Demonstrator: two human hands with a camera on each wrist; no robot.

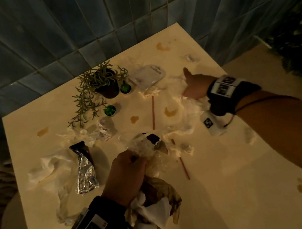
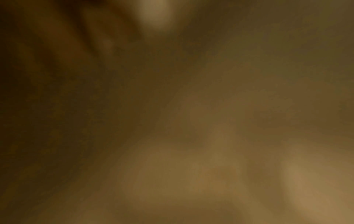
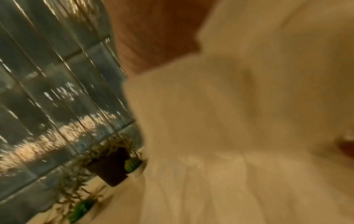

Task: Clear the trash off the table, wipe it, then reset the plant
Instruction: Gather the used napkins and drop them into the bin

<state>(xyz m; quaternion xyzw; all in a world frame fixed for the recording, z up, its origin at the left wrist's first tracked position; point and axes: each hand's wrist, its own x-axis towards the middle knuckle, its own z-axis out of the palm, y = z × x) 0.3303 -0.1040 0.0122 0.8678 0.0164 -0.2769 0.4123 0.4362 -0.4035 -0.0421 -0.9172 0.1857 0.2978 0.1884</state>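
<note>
Progress: trash clearing is under way; crumpled white tissues point(image 1: 42, 172), a silver foil wrapper point(image 1: 85, 171), thin red straws point(image 1: 153, 112) and a clear plastic lid point(image 1: 149, 74) still litter the cream square table point(image 1: 235, 170).
Left to do: brown spill stains point(image 1: 170, 111) are unwiped, and resetting has not begun.
Plant: the trailing green plant in a dark pot point(image 1: 106, 85) stands near the far edge.
Left hand point(image 1: 128, 172): fingers curled, gripping a bundle of crumpled paper and clear plastic point(image 1: 153, 194).
Right hand point(image 1: 194, 87): it reaches onto a white tissue pile point(image 1: 190, 105), thumb up; whether it grasps, cannot tell.

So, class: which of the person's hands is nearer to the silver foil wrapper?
Left. The left hand bunches trash just beside the silver foil wrapper; the right hand grips tissue far across the table.
</note>
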